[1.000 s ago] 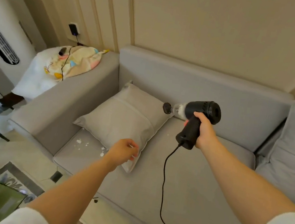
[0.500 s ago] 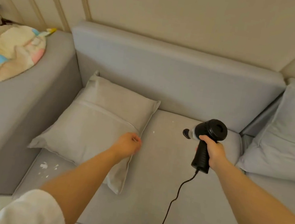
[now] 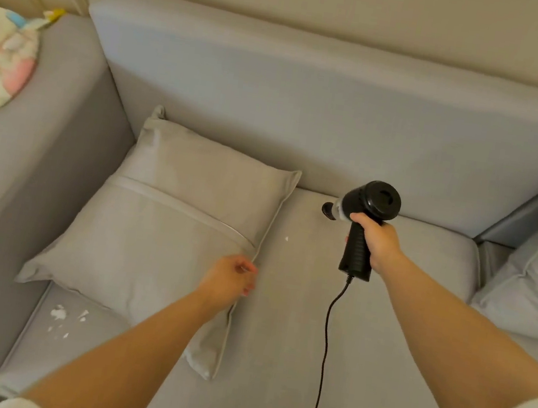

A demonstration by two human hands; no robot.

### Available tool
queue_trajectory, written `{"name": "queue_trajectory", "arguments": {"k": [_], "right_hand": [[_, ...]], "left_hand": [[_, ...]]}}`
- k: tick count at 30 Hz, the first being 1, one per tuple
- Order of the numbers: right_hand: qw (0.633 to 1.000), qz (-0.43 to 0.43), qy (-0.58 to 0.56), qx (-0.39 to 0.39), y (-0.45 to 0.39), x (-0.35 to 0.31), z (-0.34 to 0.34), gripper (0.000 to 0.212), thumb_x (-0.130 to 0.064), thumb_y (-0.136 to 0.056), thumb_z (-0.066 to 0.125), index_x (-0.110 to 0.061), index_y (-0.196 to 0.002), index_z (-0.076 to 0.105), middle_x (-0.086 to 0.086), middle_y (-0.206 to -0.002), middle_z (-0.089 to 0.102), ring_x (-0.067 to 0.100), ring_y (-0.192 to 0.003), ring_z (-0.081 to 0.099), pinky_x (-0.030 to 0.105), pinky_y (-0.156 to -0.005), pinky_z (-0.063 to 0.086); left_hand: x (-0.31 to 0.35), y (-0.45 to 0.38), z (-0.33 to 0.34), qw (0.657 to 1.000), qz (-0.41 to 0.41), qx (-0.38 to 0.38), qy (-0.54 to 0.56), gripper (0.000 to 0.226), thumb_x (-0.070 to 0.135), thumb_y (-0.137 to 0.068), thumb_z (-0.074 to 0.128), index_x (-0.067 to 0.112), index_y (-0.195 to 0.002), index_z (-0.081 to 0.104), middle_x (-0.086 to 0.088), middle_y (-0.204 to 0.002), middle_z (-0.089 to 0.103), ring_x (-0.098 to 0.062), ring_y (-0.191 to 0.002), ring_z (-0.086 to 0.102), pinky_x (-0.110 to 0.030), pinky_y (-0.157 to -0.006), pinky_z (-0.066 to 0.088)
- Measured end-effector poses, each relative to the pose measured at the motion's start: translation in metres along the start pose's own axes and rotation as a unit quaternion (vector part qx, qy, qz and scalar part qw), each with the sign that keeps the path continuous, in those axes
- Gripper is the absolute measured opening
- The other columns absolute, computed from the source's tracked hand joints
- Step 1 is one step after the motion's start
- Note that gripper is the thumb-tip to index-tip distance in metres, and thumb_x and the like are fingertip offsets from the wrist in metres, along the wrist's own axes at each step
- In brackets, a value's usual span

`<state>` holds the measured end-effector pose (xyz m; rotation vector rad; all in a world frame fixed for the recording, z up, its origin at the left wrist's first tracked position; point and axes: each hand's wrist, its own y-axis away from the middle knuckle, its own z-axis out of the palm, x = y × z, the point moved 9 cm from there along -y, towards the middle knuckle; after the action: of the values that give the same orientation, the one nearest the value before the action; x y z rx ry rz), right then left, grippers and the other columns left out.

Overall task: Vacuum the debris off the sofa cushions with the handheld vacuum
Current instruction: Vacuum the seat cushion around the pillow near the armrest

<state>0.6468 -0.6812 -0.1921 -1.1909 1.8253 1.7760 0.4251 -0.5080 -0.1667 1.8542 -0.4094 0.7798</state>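
Right hand grips ribbed handle of black corded handheld vacuum above grey fabric seat cushion, near its back edge. Left hand pinches rectangular grey pillow's right edge. White crumbs at front-left corner.

Soft, warm, even light is spread over the scene, and no glare is seen. A faint shadow is cast beneath the left hand on the pillow, and a darker band lies under the pillow's near edge. Straight lines are bowed toward the frame edges by the wide lens. Beyond the right hand, detail is slightly softened.
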Motion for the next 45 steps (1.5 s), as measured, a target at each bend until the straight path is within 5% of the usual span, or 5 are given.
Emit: {"name": "queue_trajectory", "arguments": {"k": [24,33,36,40,45], "right_hand": [[0.987,0.066,0.073,-0.124,0.006,0.049,0.042,0.038,-0.022,-0.079,0.066,0.000,-0.107,0.057,0.018,-0.093,0.059,0.030,-0.081,0.058,0.036,-0.072,0.050],[0.985,0.060,-0.048,-0.155,0.019,0.015,0.043,0.028,-0.025,-0.073,0.070,-0.007,-0.093,0.060,0.009,-0.067,0.065,0.018,-0.051,0.066,0.028,-0.054,0.054],[0.978,0.084,-0.120,-0.146,0.020,0.011,0.030,0.026,-0.025,-0.072,0.072,-0.012,-0.091,0.059,0.006,-0.062,0.067,0.018,-0.054,0.067,0.030,-0.056,0.055],[0.981,0.074,-0.133,-0.122,0.015,0.009,0.017,0.025,-0.024,-0.074,0.070,-0.012,-0.093,0.059,0.006,-0.070,0.064,0.019,-0.061,0.065,0.032,-0.061,0.055],[0.998,0.023,-0.044,-0.026,-0.002,0.023,-0.004,0.032,-0.022,-0.077,0.067,-0.006,-0.103,0.056,0.012,-0.089,0.059,0.026,-0.078,0.062,0.040,-0.077,0.054]], "left_hand": [[-0.025,0.004,0.026,0.998,-0.065,0.008,0.014,0.008,0.008,-0.088,0.052,0.013,-0.087,0.058,0.001,-0.074,0.053,-0.012,-0.067,0.050,-0.020,-0.063,0.040],[-0.010,0.014,0.115,0.983,-0.027,-0.179,-0.043,0.065,0.022,-0.080,0.068,0.025,-0.137,0.035,0.004,-0.147,0.033,-0.016,-0.132,0.033,-0.030,-0.102,0.031],[-0.001,0.022,0.143,0.963,-0.006,-0.258,-0.077,0.041,0.023,-0.079,0.069,0.022,-0.116,0.052,0.000,-0.133,0.049,-0.018,-0.125,0.042,-0.032,-0.103,0.031],[0.001,0.017,0.136,0.967,0.008,-0.239,-0.091,0.027,0.015,-0.080,0.066,0.021,-0.064,0.046,0.001,-0.063,0.055,-0.008,-0.063,0.055,-0.022,-0.073,0.040],[-0.048,0.015,0.075,0.925,-0.046,-0.174,-0.336,0.016,0.015,-0.084,0.056,0.010,-0.070,0.057,-0.002,-0.048,0.064,-0.013,-0.052,0.055,-0.021,-0.056,0.042]]}}
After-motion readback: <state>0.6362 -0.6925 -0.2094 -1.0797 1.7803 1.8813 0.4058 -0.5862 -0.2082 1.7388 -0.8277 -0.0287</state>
